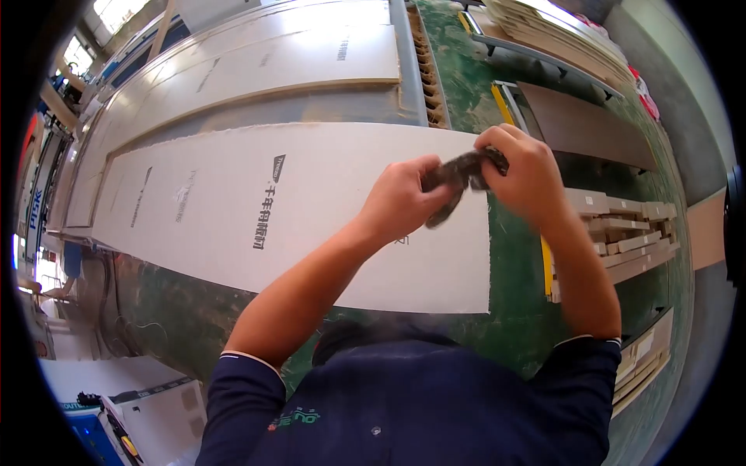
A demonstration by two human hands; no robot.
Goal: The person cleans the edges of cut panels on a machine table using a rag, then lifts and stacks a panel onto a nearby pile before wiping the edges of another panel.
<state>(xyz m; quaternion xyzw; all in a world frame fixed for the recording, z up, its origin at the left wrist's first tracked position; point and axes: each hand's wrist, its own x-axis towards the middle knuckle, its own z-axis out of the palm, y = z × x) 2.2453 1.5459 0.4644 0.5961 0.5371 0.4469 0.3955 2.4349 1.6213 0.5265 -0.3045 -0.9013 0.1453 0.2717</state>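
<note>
Over the long white printed board (pixel 322 190): left hand (pixel 404 196) and right hand (pixel 524 167) are both clamping a dark, crumpled, cloth-like bundle (pixel 465 166).
Bundle: could be dropping onto the board if either pinch is slackening.

there are two bare hands, one left hand (pixel 400 196) and one right hand (pixel 526 169), and one dark bundle (pixel 465 165), too blurred to split into pieces; at least two printed white boards (pixel 334 194), one brown panel (pixel 587 124), three yellow strips (pixel 547 268) at right, one navy shirt (pixel 451 396), two sleeves (pixel 242 404) and one pale button (pixel 376 430).
</note>
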